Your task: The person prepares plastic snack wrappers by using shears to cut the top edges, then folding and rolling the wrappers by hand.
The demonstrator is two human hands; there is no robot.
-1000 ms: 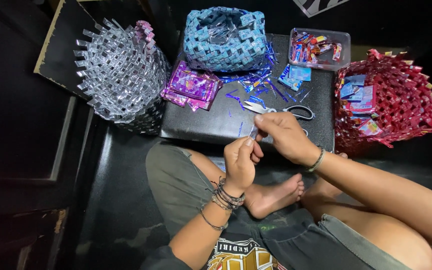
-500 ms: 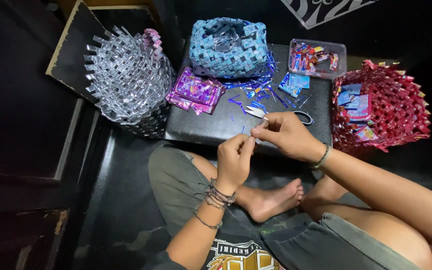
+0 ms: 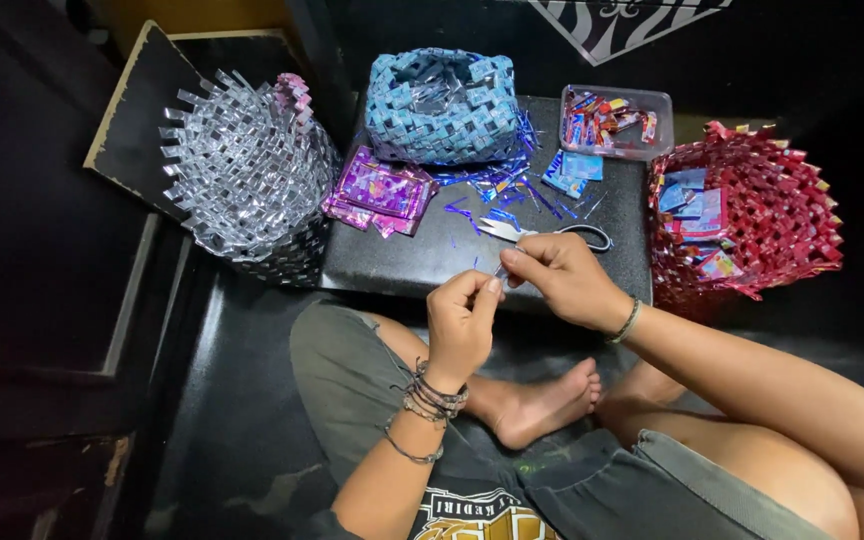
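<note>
One camera sits on the person's head; it looks steeply down, close above the black desk (image 3: pixel 432 255); the crossed legs lie below it.

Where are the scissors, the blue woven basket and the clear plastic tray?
scissors (image 3: pixel 552 234): head view, where blades meet handles.
blue woven basket (image 3: pixel 442 125): head view, front wall.
clear plastic tray (image 3: pixel 664 97): head view, right rim.

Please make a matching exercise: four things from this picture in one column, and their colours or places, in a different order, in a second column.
1. woven basket at the far left
2. woven basket at the back of the black board
3. woven basket at the right
4. scissors

a. red
b. silver
c. just beyond the hands
d. blue

Pairs: 1-b, 2-d, 3-a, 4-c
</note>
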